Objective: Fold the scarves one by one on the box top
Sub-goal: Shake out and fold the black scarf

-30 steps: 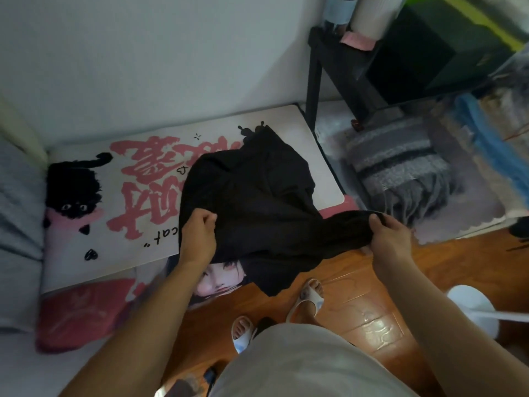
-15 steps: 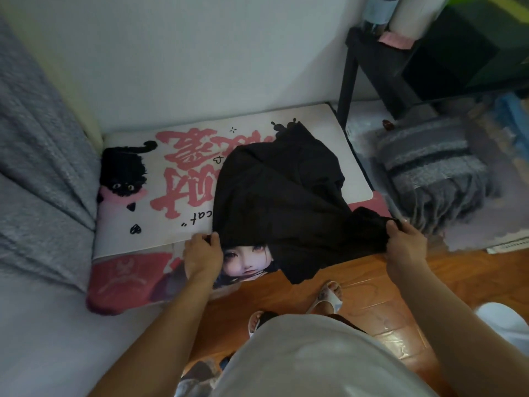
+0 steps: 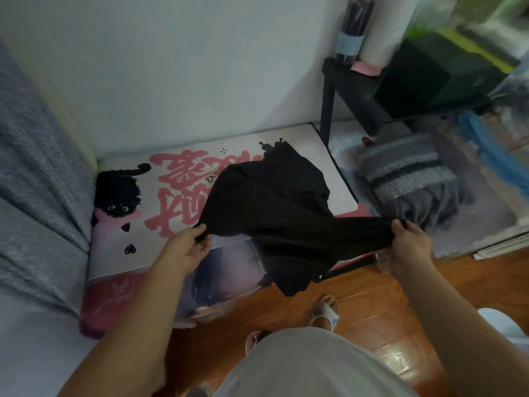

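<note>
A person stands over a low box top (image 3: 183,253) printed with pink characters and a black cat, set against a pale wall. Both hands grip a black scarf (image 3: 274,207). The left hand (image 3: 187,247) has its fingers curled round a bunched corner of the cloth at the near edge of the box top. The right hand (image 3: 406,245) pinches another bunched end, out past the right edge of the box and above the wooden floor (image 3: 400,293). Between the two hands the cloth is pulled into a taut band; its far part lies crumpled on the right half of the box top, and a loose flap hangs down over the box's front side. A grey striped scarf (image 3: 409,179) lies folded on a surface just right of the box, apart from the black one. A grey blanket (image 3: 34,173) fills the left edge, and sandalled feet show on the floor below
</note>
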